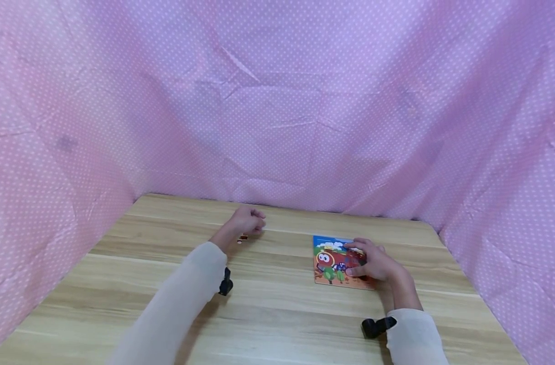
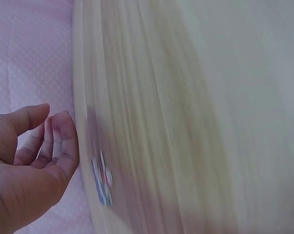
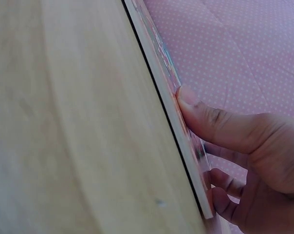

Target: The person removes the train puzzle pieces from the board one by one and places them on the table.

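A flat cartoon picture board point(image 1: 328, 276) lies on the table at centre right, showing a red figure with big eyes, green bushes and a blue sky. My right hand point(image 1: 373, 261) spreads over its right part and covers some of the picture. In the right wrist view the thumb point(image 3: 205, 119) touches the board near its edge, and the other fingers rest farther along on its face. Toward the back left, my left hand point(image 1: 247, 221) hovers with loosely bent fingers and nothing visible in them. Small flat pieces point(image 2: 103, 179) lie on the table close beside it.
The wooden table point(image 1: 277, 314) ends at a pink dotted cloth point(image 1: 277, 126) that hangs behind and along both sides. A black wrist camera point(image 1: 225, 282) sits on the left sleeve, another black camera point(image 1: 376, 327) on the right.
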Demonstrator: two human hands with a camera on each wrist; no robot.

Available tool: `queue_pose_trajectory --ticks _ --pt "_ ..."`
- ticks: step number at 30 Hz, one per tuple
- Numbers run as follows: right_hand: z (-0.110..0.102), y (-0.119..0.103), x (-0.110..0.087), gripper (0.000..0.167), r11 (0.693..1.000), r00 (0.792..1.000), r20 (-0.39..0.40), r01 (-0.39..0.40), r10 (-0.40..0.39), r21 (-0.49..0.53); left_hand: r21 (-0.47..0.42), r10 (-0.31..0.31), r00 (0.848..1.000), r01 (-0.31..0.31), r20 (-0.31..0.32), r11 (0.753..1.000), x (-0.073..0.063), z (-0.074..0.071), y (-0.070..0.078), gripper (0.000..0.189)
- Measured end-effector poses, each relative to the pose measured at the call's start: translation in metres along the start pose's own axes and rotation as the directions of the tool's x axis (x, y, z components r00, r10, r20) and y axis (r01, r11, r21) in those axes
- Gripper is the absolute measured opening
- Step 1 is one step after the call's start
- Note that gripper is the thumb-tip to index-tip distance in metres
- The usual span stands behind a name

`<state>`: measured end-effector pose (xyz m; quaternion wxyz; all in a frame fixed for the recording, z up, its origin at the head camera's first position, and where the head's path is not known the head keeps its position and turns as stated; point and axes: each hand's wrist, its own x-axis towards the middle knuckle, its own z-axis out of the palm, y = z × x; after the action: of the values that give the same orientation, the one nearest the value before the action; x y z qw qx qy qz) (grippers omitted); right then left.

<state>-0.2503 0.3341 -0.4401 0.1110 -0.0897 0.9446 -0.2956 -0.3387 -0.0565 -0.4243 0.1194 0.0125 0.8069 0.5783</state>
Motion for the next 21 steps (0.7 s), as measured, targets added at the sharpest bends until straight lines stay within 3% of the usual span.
queue_pose_trajectory --ticks 12,21 --pt "0.0 0.001 -0.001 0.08 0.998 0.999 -0.016 0.044 -0.045 -0.034 0.022 0.053 0.996 -0.055 0.064 0.998 0.007 0.056 0.018 0.025" --pt "0.0 0.0 -0.001 0.08 0.999 0.999 -0.021 0.042 -0.043 -0.032 0.01 0.061 0.99 -0.063 0.13 0.998 0.006 0.096 0.035 0.021"
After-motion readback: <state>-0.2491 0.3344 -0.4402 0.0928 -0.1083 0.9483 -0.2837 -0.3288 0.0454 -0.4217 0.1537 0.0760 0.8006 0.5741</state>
